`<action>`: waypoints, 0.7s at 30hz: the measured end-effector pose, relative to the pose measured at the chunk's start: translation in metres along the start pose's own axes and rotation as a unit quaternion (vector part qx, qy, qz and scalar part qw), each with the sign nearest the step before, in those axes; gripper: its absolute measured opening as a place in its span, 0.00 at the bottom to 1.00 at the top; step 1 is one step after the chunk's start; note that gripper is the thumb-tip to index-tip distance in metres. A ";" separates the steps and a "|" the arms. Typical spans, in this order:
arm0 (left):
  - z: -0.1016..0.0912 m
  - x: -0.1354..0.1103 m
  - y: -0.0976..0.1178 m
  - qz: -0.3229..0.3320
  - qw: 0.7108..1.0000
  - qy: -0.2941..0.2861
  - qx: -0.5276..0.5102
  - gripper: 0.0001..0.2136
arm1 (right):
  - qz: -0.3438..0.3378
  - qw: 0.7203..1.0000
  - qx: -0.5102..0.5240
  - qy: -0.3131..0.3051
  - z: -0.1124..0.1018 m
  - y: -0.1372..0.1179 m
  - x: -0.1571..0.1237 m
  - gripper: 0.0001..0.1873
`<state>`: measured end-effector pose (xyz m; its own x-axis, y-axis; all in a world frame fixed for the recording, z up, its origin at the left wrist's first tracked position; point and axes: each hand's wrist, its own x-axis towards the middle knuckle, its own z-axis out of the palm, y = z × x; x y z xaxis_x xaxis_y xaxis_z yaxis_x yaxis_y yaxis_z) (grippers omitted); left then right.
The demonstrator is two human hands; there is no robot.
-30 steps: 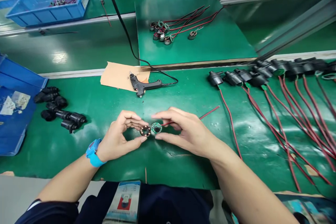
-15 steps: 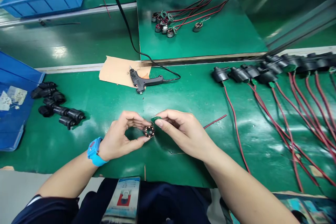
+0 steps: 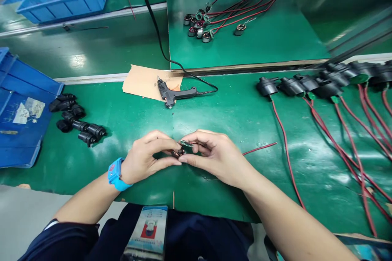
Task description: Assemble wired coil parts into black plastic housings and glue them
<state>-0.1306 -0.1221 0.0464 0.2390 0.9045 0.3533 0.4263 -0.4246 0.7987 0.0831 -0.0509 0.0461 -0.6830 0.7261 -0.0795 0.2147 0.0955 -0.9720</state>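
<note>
Between finger and thumb, my left hand (image 3: pixel 147 155) grips a small ring-shaped motor stator (image 3: pixel 177 153) with copper windings, partly covered by the fingers. My right hand (image 3: pixel 216 155) pinches a small round green circuit board (image 3: pixel 186 143), tilted just above the stator. The right thumb tip comes up against the stator's side. From behind the right hand a red wire (image 3: pixel 259 148) runs out over the green table; its link to the board is hidden by the hand. Whether board and stator touch, I cannot tell.
A black glue gun (image 3: pixel 177 94) lies on tan cardboard (image 3: pixel 137 83), its cord trailing upward. Black housings (image 3: pixel 81 124) sit at left by a blue bin (image 3: pixel 21 130). Housings with red wires (image 3: pixel 268 86) line the right. Stators with wires (image 3: pixel 206 36) lie on the far board.
The circuit board has tilted and come over the stator, and the hands have closed together. The left fingers have curled over the stator. A black-tipped wired piece appears on the far board.
</note>
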 end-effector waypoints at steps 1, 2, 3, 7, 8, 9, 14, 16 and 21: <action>-0.002 0.002 0.001 0.019 1.000 -0.011 0.016 0.11 | -0.006 1.000 -0.001 0.001 -0.001 0.000 0.000 0.12; -0.004 0.003 0.002 0.032 0.999 -0.019 0.027 0.09 | -0.013 1.000 -0.004 0.004 -0.001 0.001 -0.001 0.12; -0.006 0.004 0.003 0.039 0.998 -0.024 0.030 0.08 | -0.021 1.000 -0.008 0.008 -0.002 0.001 -0.001 0.13; -0.004 0.006 0.009 0.003 0.999 -0.032 0.023 0.05 | -0.078 0.996 -0.042 0.018 -0.001 0.004 -0.002 0.14; -0.003 0.006 0.010 -0.009 0.999 -0.034 0.021 0.04 | -0.098 0.993 -0.055 0.021 0.000 0.005 -0.001 0.14; -0.002 0.007 0.011 -0.015 0.999 -0.037 0.019 0.05 | -0.116 0.991 -0.068 0.023 0.001 0.006 -0.001 0.13; -0.034 -0.005 0.014 -0.055 0.988 0.016 0.144 0.13 | -0.158 0.975 -0.148 0.051 0.004 0.009 0.001 0.11; -0.066 -0.023 0.007 -0.130 0.940 0.122 0.292 0.14 | -0.164 0.970 -0.168 0.066 0.002 0.008 0.001 0.10; -0.129 -0.081 -0.034 -0.307 0.775 0.222 0.507 0.23 | -0.172 0.967 -0.166 0.088 -0.002 0.007 0.001 0.11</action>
<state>-0.2766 -0.1759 0.0533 -0.5072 0.7782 0.3705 0.8606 0.4801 0.1697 0.0860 -0.0482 0.0397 -0.6300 0.7149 0.3032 0.2290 0.5442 -0.8071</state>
